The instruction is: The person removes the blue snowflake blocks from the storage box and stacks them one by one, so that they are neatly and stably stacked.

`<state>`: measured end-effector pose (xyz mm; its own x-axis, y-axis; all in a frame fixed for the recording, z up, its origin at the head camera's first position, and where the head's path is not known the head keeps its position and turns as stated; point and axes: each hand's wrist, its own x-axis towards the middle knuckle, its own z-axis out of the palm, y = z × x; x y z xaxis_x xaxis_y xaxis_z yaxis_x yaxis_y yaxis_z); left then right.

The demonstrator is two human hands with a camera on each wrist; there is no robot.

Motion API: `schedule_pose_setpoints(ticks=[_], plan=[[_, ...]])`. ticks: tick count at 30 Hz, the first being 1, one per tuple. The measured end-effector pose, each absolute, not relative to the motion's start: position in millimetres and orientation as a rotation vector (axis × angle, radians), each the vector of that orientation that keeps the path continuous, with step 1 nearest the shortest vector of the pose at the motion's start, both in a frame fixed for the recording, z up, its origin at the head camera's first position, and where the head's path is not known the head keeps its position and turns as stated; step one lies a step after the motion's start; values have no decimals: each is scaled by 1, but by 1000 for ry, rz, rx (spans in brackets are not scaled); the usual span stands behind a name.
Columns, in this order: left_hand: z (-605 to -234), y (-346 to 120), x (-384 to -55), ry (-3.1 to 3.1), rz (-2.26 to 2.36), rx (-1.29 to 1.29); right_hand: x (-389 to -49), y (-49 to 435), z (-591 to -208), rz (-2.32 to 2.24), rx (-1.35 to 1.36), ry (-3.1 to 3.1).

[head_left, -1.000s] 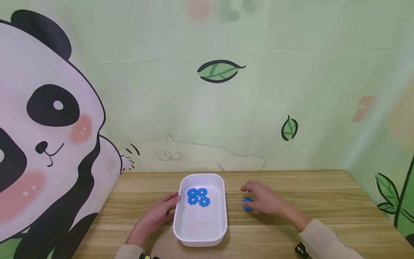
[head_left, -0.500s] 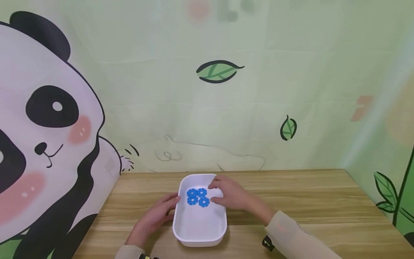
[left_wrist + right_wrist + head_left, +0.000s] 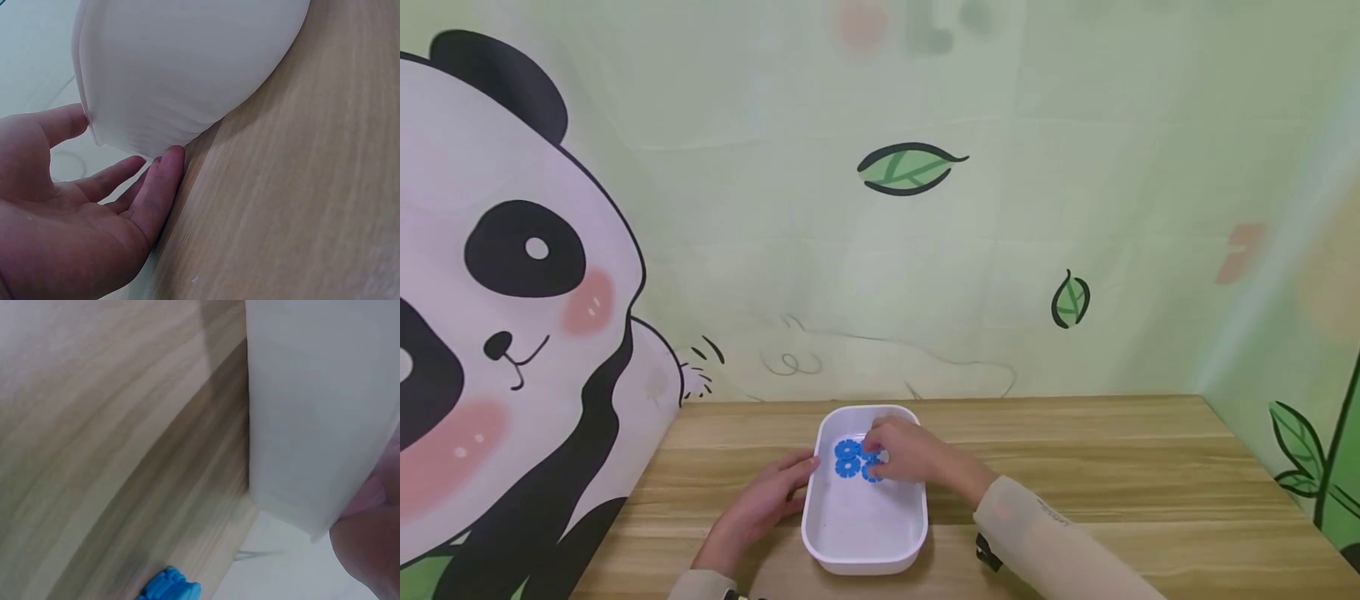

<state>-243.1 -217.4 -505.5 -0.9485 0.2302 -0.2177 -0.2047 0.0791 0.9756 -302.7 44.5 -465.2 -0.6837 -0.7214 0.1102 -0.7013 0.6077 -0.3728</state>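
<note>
A white rectangular tray (image 3: 862, 521) stands on the table with several blue notched discs (image 3: 847, 467) lying in its far half. My left hand (image 3: 771, 492) is at the tray's left side. In the left wrist view, its fairly straight fingers (image 3: 164, 181) touch the tray's outer wall, and one digit meets the rim. Over the right wall reaches my right hand (image 3: 904, 450), finger and thumb down at the right-hand discs. Whether it pinches one is hidden. A blue stack of ridged pieces (image 3: 169, 586) sits on the table outside the tray; my forearm covers that spot in the head view.
The wooden table (image 3: 1097, 450) runs back to a pale green wall cloth (image 3: 925, 267). A big printed panda (image 3: 527, 333) fills the left side. A dark wrist strap (image 3: 987, 552) shows under the right sleeve (image 3: 1052, 533).
My right hand has moved left from beside the blue piece on the table, over the tray's right wall, down to the discs. My left hand and the tray have stayed in place.
</note>
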Motion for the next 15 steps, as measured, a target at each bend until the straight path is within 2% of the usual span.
schedule_pose_setpoints(ticks=[15], plan=[[-507, -219, -244, 2038, 1939, 39, -300, 37, -473, -388, -1096, 2864]])
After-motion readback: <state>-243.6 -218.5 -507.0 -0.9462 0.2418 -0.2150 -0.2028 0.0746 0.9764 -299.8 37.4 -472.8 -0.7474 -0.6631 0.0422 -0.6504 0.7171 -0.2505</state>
